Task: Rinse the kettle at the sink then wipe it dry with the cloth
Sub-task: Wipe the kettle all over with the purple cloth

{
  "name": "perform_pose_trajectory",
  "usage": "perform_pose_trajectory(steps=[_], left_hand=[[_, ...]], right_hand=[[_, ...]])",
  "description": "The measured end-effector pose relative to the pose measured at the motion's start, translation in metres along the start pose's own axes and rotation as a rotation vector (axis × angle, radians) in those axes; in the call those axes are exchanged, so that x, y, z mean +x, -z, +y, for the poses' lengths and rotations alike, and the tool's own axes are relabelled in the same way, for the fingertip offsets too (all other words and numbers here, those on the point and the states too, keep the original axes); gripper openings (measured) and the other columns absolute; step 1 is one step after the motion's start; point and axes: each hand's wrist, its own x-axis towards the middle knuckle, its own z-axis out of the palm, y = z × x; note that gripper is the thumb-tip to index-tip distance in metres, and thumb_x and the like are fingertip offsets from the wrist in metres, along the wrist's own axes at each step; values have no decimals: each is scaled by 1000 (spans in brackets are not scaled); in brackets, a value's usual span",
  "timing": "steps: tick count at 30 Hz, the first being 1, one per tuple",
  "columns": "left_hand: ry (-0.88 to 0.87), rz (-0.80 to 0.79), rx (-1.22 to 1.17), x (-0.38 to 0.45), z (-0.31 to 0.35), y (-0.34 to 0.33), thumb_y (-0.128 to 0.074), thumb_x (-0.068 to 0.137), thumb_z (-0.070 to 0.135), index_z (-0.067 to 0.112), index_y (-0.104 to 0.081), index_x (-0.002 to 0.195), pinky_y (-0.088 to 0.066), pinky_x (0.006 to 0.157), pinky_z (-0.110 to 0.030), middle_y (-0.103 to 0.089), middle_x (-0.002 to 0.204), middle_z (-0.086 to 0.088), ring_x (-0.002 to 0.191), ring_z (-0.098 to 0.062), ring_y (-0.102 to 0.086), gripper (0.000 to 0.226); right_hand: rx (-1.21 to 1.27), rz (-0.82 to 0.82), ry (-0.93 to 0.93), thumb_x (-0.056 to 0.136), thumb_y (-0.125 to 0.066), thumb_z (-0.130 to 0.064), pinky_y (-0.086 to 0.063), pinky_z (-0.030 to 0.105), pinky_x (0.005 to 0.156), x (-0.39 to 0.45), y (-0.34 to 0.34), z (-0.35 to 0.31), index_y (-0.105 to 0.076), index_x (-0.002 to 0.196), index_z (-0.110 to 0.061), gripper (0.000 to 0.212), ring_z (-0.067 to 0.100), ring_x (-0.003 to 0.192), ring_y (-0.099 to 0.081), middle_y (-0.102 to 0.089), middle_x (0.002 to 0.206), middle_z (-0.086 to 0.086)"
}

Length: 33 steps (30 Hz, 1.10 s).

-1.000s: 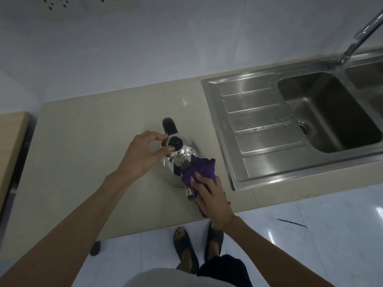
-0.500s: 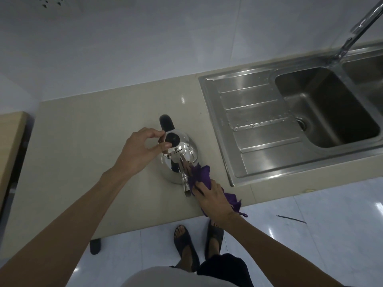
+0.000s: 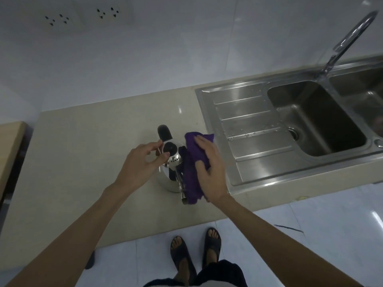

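A shiny steel kettle [image 3: 169, 181] with a black lid knob and black handle stands on the beige counter [image 3: 83, 162], left of the sink. My left hand [image 3: 143, 162] pinches the kettle's top near the knob. My right hand [image 3: 209, 168] presses a purple cloth [image 3: 191, 162] against the kettle's right side and spout. The cloth covers most of that side. The spout tip pokes out below the cloth toward me.
A stainless sink [image 3: 310, 119] with a ribbed drainboard [image 3: 252, 137] lies to the right, its tap [image 3: 348, 40] arching above. Wall sockets [image 3: 83, 15] sit on the tiled wall. A wooden surface [image 3: 10, 146] borders the counter on the left. My sandalled feet stand on the floor below.
My right hand has carried the cloth up from the spout's lower end onto the kettle's right side. My left hand stays at the knob.
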Motion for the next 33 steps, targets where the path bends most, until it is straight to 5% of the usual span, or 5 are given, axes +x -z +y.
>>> perform_pose_trajectory(steps=[7, 17, 21, 27, 33], left_hand=[[22, 30, -11, -3, 4, -2, -61, 90, 29, 28, -56, 134, -38, 98, -26, -62, 114, 8, 111, -9, -55, 44], [23, 104, 143, 1, 14, -13, -75, 65, 63, 22, -63, 110, -48, 90, -35, -67, 107, 5, 107, -14, -60, 62], [-7, 56, 120, 4, 13, -7, -81, 66, 49, 20, -65, 115, -38, 82, -19, -61, 105, 12, 102, -2, -55, 60], [-90, -73, 35, 2, 7, -4, -79, 69, 40, 31, -61, 125, -31, 77, 8, -54, 105, 34, 96, 27, -49, 59], [-102, -81, 64, 2, 5, -3, -80, 71, 38, 33, -59, 129, -31, 83, -1, -56, 119, 19, 111, 4, -49, 61]], right_hand=[[121, -74, -339, 91, -40, -57, -35, 65, 101, -33, -43, 66, -24, 147, -26, 65, 47, 120, -48, -42, 141, 24], [-645, -253, -353, 92, -42, -10, -43, 50, 98, -32, -9, 94, -26, 146, -14, 57, 37, 115, -48, -47, 139, 12], [-267, 233, -217, 88, -49, -1, -53, 37, 84, 8, 12, 40, -48, 133, -15, 47, 19, 94, -59, -61, 120, 9], [-2, -6, -174, 98, -26, -33, -31, 32, 111, -4, -38, -8, -40, 140, -39, 45, 14, 129, -35, -34, 152, -14], [230, 209, -402, 96, -32, -47, -46, 49, 102, -13, -48, 48, -52, 130, -30, 43, 19, 118, -57, -60, 128, 1]])
